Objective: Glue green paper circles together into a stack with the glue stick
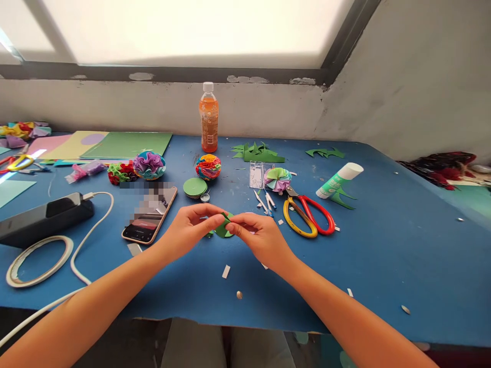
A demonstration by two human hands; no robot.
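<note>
My left hand [194, 225] and my right hand [259, 235] meet over the middle of the blue table, both closed in a pinch. Between their fingertips is a small piece of green paper [225, 217], apparently folded. Behind and below it shows more green paper [222, 231], partly covered by my fingers; I cannot tell whether it is the same piece. Just beyond my left hand lies a stack of green paper circles [195, 187], with a small round tin [205, 198] beside it. Scissors [309, 214] with one yellow and one red handle rest to the right of my right hand.
A phone [151, 214], a tape roll [11, 273] and a black device with a white cable [79, 255] lie left. A drink bottle [208, 122] stands behind; a glue stick [339, 180] is right. Ruffled paper balls [149, 165], green scraps [259, 152] and white paper bits [226, 271] are scattered around.
</note>
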